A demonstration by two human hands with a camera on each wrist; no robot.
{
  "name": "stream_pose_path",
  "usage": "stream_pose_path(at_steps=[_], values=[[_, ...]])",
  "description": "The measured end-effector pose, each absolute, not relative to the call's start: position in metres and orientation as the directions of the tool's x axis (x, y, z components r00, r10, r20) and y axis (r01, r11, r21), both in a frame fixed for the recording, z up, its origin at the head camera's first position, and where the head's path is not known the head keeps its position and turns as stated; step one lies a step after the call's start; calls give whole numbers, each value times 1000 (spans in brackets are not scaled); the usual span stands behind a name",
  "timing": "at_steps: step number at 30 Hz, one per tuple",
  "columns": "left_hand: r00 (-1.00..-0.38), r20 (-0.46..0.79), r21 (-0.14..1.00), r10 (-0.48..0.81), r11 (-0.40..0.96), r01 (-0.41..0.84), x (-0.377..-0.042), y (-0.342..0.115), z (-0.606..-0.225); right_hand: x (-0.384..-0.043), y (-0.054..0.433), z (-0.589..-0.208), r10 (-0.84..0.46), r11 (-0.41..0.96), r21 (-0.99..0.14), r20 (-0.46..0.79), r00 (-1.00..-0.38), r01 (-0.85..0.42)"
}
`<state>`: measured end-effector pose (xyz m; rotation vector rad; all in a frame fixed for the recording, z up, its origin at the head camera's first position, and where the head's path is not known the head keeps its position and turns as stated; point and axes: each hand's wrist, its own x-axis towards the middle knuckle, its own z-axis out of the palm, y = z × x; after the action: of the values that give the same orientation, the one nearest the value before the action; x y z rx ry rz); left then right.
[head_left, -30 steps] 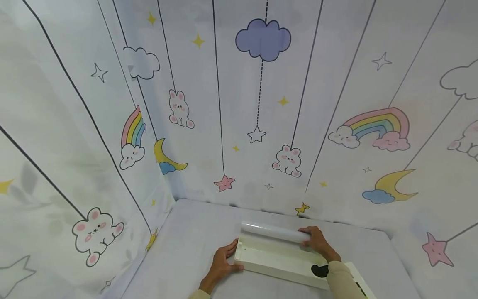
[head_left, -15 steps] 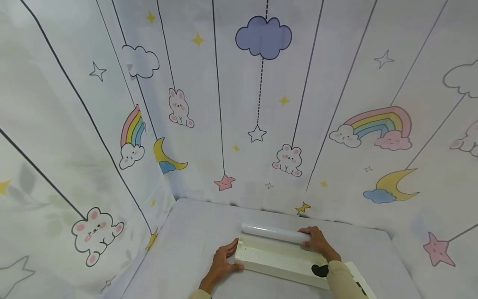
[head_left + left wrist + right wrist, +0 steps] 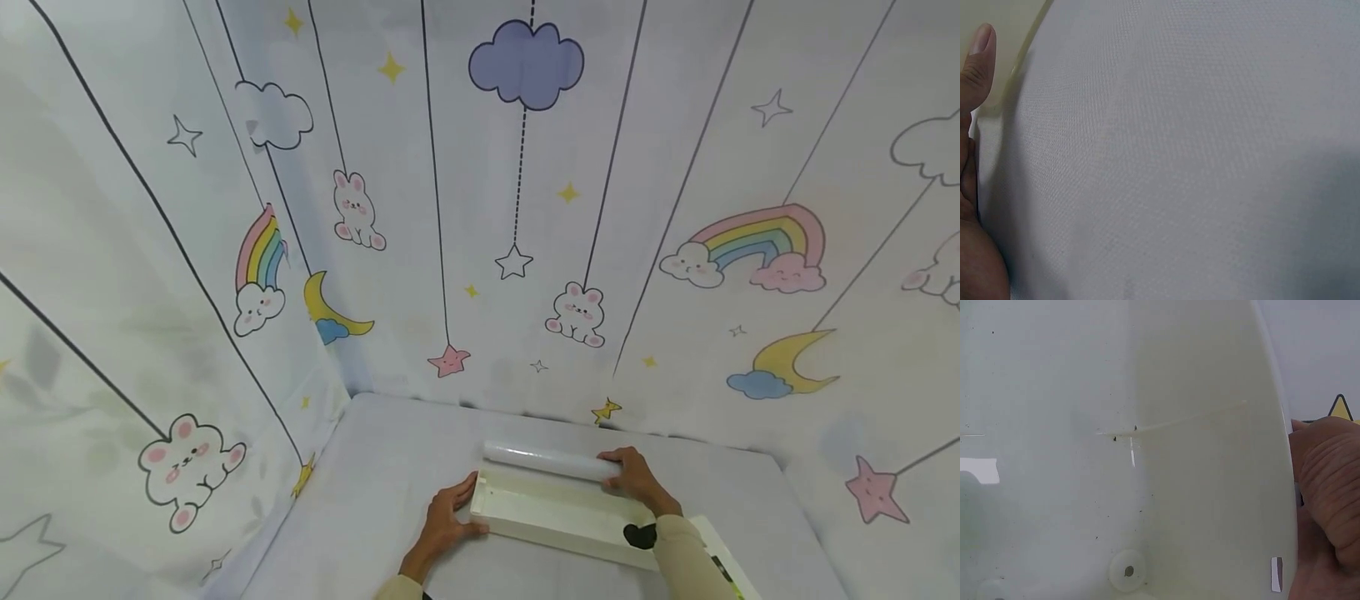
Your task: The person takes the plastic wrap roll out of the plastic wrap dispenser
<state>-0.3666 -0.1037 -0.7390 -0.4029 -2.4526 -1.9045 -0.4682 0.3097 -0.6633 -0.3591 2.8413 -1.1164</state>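
Note:
A long, shallow cream plastic box [image 3: 555,533] lies open-topped on the table, its inside also filling most of the right wrist view. My left hand [image 3: 444,521] grips its left end, with the thumb [image 3: 980,65] against the front side and the fingers round the back corner. Behind the box, roughly parallel to it, lies a shiny white roll of plastic film [image 3: 540,458]. Its right end is in the grasp of my right hand [image 3: 633,482], whose curled fingers show beyond the box wall in the right wrist view. My right forearm passes over the box's right end and hides it.
A pale flat strip [image 3: 720,554] with dark and green markings sticks out past the right sleeve. Beside that sleeve is a black rounded piece [image 3: 640,536]. White cloth covers the table [image 3: 390,467], and printed curtains [image 3: 480,208] rise behind and at both sides.
Both hands keep their places on the box and the roll. The head view has shifted slightly, so the whole scene sits a little higher in it.

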Motion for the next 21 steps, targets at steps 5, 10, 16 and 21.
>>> stream_pose_path(at_steps=[5, 10, 16, 21], values=[[-965, 171, 953, 199, 217, 213, -365, -104, -739, -468, 309, -665, -247, 715, -670, 24, -969, -199], [-964, 174, 955, 199, 203, 214, -366, -104, -741, -465, 308, -664, -243, 721, -663, 33, -969, -204], [-964, 176, 949, 198, 226, 219, -366, -104, -741, -462, 308, -661, -267, 717, -657, 49, -963, -232], [-967, 169, 951, 191, 227, 211, -366, -103, -736, -465, 312, -670, -313, 714, -614, 148, -938, -335]])
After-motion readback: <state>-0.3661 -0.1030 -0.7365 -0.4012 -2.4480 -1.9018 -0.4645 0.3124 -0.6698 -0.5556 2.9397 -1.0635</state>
